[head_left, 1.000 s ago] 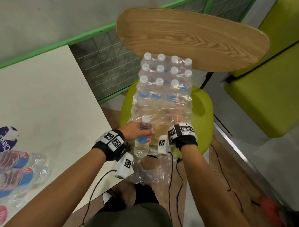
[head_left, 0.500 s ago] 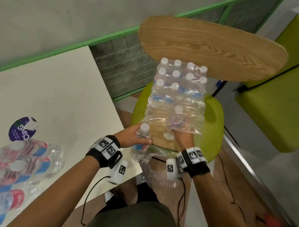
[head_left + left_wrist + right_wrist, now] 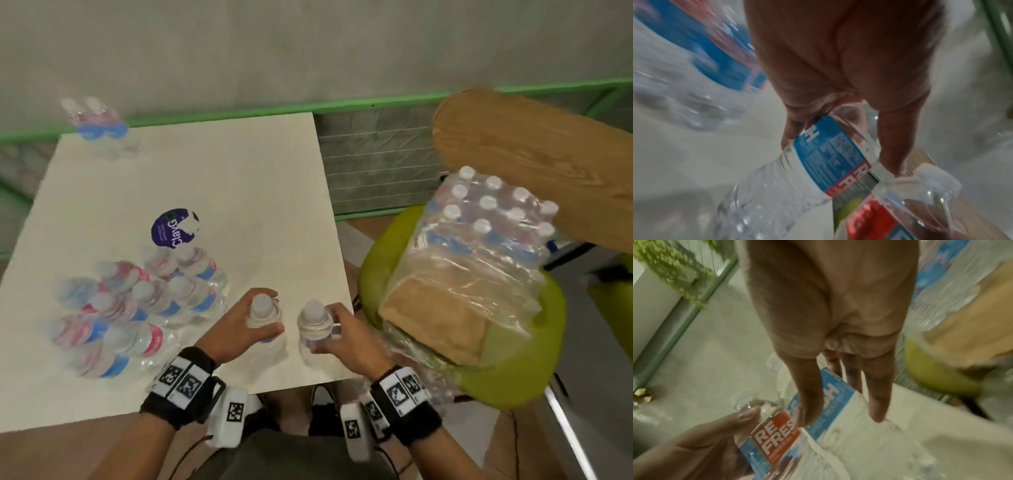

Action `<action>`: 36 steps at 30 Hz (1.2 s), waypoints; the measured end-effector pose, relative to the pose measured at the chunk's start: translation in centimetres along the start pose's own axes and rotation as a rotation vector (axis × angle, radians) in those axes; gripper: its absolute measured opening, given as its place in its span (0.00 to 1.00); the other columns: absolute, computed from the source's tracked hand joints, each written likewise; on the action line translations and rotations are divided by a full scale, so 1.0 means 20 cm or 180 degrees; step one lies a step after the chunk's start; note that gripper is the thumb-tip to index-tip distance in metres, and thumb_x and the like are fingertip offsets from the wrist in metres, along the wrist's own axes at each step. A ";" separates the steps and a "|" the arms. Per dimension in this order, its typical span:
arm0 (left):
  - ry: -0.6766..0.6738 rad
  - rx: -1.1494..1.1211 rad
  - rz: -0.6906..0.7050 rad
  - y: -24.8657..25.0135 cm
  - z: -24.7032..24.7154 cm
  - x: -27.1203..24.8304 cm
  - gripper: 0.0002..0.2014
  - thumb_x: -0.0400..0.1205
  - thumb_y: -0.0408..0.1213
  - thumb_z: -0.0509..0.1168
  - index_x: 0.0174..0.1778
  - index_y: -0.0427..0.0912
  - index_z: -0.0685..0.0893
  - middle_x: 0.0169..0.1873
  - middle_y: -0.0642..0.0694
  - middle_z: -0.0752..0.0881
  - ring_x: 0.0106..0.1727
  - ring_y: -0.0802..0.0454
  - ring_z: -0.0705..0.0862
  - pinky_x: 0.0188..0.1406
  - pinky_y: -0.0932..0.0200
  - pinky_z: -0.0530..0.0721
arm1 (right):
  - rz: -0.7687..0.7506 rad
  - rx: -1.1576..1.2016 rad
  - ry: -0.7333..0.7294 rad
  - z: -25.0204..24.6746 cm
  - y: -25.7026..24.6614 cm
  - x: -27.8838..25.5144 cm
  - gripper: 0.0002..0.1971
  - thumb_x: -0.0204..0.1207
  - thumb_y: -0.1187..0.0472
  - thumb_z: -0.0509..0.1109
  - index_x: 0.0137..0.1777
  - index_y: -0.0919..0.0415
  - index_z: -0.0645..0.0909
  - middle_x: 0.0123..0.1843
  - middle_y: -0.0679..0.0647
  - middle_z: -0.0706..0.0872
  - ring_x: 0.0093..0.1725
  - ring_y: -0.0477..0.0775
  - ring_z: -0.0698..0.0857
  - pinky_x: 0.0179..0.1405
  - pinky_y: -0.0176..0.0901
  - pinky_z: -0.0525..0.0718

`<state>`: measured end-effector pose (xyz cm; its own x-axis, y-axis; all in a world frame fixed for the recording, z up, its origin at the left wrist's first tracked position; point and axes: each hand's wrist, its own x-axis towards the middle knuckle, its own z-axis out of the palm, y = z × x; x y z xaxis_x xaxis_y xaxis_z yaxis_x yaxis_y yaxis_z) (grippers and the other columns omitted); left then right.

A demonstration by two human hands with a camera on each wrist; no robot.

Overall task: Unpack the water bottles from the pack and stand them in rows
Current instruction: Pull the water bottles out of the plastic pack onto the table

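Observation:
My left hand [image 3: 251, 317] grips an upright clear water bottle [image 3: 263, 305] near its neck, over the near right corner of the white table [image 3: 239, 171]. Beside it my right hand [image 3: 329, 327] grips a second upright bottle [image 3: 313, 315]. The left wrist view shows fingers [image 3: 892, 146] round the blue-labelled bottle [image 3: 828, 154]. In the right wrist view, fingers [image 3: 809, 402] wrap the other bottle [image 3: 830, 395]. I cannot tell whether either base touches the table. The torn shrink-wrapped pack [image 3: 479, 246], with several bottles inside, sits on a green chair seat [image 3: 513, 370] to the right.
Several unpacked bottles [image 3: 137, 301] stand clustered on the table's left near side. Two more bottles [image 3: 96, 120] stand at its far left corner. A purple sticker [image 3: 174, 228] marks the table's middle. The chair's wooden back [image 3: 531, 154] rises behind the pack.
Both hands moved left from the pack on the chair to over the table. The right hand, earlier inside the torn wrap, now holds a bottle; the left hand kept its bottle.

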<state>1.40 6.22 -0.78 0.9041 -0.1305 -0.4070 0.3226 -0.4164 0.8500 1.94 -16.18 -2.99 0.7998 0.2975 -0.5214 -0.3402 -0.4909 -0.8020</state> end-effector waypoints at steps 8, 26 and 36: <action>0.1060 -0.0053 -0.0239 -0.29 -0.25 -0.26 0.23 0.74 0.39 0.73 0.62 0.54 0.73 0.63 0.52 0.76 0.63 0.54 0.74 0.62 0.60 0.68 | -0.0417 -0.0107 -0.0523 0.40 -0.26 0.30 0.30 0.64 0.63 0.81 0.64 0.54 0.72 0.63 0.52 0.83 0.62 0.53 0.83 0.55 0.41 0.79; 0.1637 0.0333 -0.0199 -0.43 -0.36 -0.30 0.33 0.72 0.35 0.75 0.71 0.46 0.69 0.70 0.47 0.75 0.70 0.49 0.73 0.67 0.59 0.68 | -0.0613 -0.0181 -0.0548 0.63 -0.30 0.47 0.35 0.61 0.62 0.82 0.66 0.53 0.70 0.67 0.54 0.78 0.65 0.54 0.80 0.67 0.51 0.80; 0.1607 0.0841 0.0061 -0.43 -0.38 -0.29 0.32 0.71 0.36 0.76 0.70 0.46 0.71 0.68 0.48 0.73 0.68 0.51 0.73 0.64 0.63 0.69 | -0.0545 -0.0158 -0.0670 0.61 -0.28 0.44 0.39 0.66 0.64 0.80 0.75 0.54 0.66 0.72 0.54 0.73 0.68 0.54 0.77 0.63 0.44 0.80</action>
<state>-4.44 17.33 -3.21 0.9519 0.2790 -0.1268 0.2824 -0.6375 0.7168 4.85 -0.83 -6.54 0.7214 0.5407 -0.4327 -0.1802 -0.4567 -0.8712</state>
